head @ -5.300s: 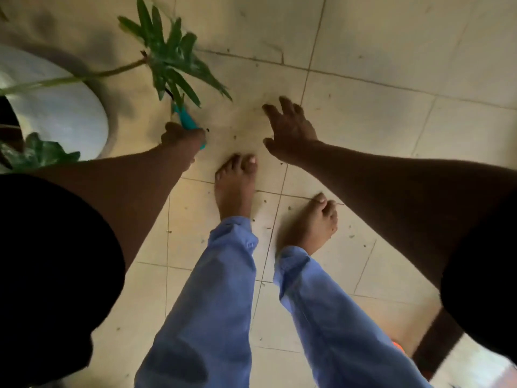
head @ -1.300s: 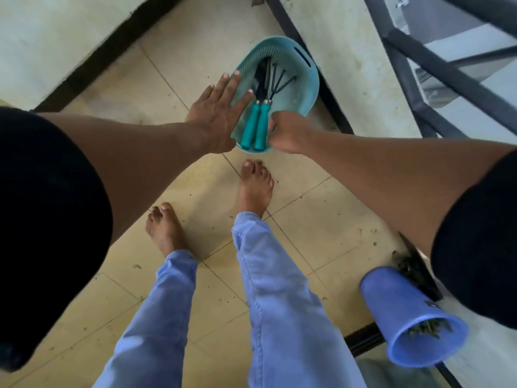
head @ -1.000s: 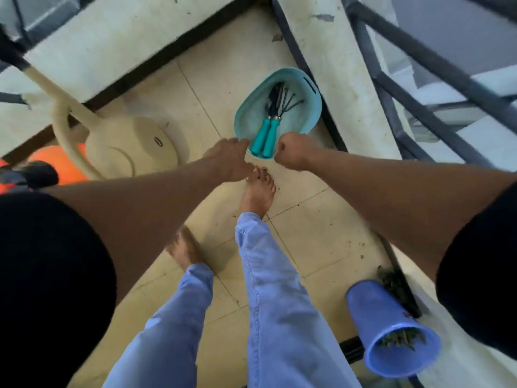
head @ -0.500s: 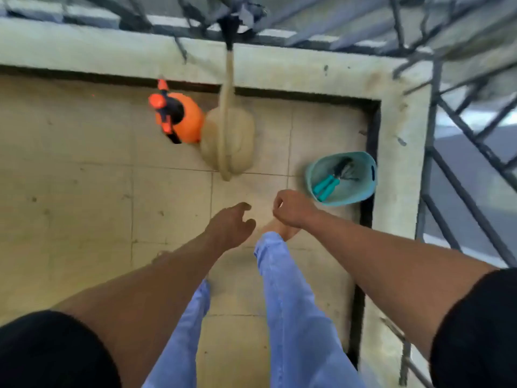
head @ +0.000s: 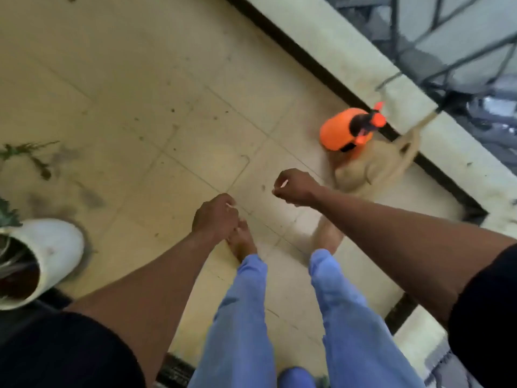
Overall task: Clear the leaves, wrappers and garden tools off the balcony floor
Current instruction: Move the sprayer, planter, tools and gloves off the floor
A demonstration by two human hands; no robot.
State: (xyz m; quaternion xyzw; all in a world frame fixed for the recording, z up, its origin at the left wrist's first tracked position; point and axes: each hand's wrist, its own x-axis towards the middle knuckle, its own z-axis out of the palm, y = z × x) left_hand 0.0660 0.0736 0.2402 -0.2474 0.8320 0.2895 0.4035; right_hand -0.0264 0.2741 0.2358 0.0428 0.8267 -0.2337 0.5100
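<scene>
On the balcony floor: your view looks straight down past both arms to cream floor tiles (head: 140, 79), blurred by motion.
Left hand: your left hand (head: 215, 217) hangs over the tiles above your left foot (head: 242, 242), fingers curled into a loose fist around nothing visible.
Right hand: your right hand (head: 296, 187) is held out ahead of the left one, knuckles up, fingers curled closed; no object shows in it.
Task items in view: small dark specks of leaf litter (head: 172, 110) dot the tiles; a thin green sprig (head: 28, 155) lies at the left edge. No garden tool can be made out in this view.
White pot: a white plant pot (head: 53, 250) stands at the lower left; you see dark soil inside and pale-green leaves at its rim.
Orange sprayer: an orange pump sprayer (head: 342, 131) with a black and orange head stands near the parapet (head: 349, 51), just beside a beige watering can (head: 361, 172).
Watering can contents: its inside is hidden from you.
Blue object: a rounded blue shape (head: 295, 378) shows between your trouser legs (head: 243, 317) at the bottom edge; you cannot tell what it is or what it holds.
Railing: dark metal bars (head: 447, 37) run beyond the parapet.
Writing: no brand, label or lettering is readable on any container; blur prevents it.
</scene>
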